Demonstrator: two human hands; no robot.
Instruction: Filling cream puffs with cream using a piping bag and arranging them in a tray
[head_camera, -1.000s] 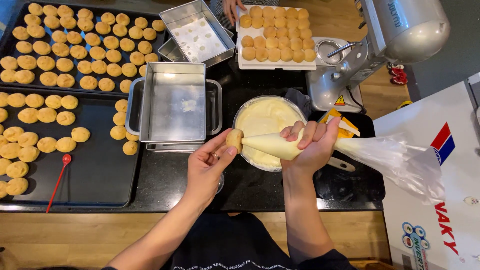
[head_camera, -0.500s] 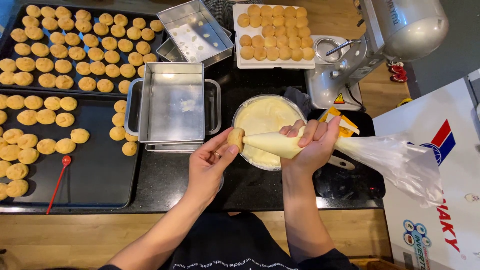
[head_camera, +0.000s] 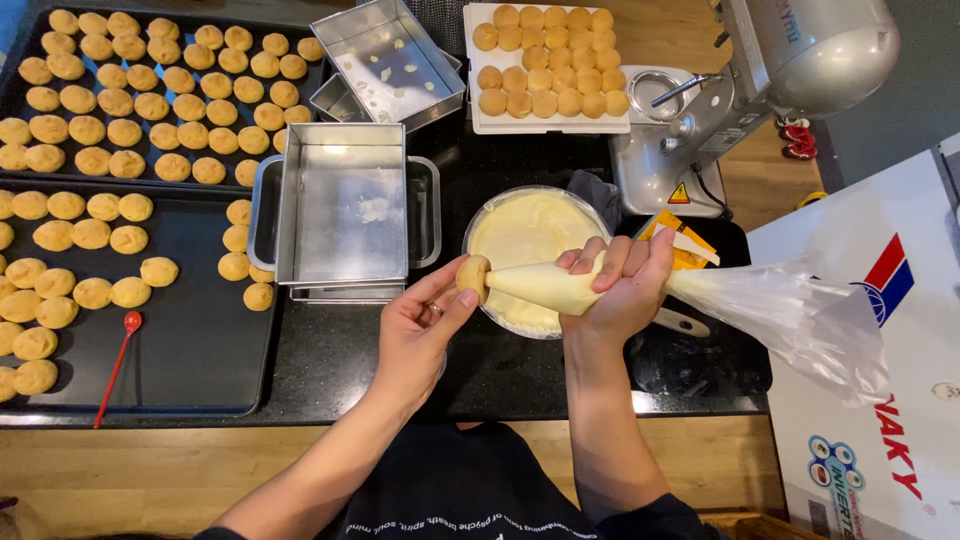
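Left hand (head_camera: 425, 325) is pinched lightly on a small, fragile puff (head_camera: 472, 274) over the cream bowl (head_camera: 480, 215), while the soft, yielding piping bag (head_camera: 560, 287) is clamped mid-body by the right hand (head_camera: 622, 285).

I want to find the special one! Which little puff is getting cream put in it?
The puff pinched in the left hand, touching the tip of the piping bag squeezed by the right hand. All the others lie on trays.

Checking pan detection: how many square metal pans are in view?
4 visible, maybe more hidden. One pan upside-down on a stack, a second pan peeking out beneath it; one tilted pan at top centre, another pan showing under it.
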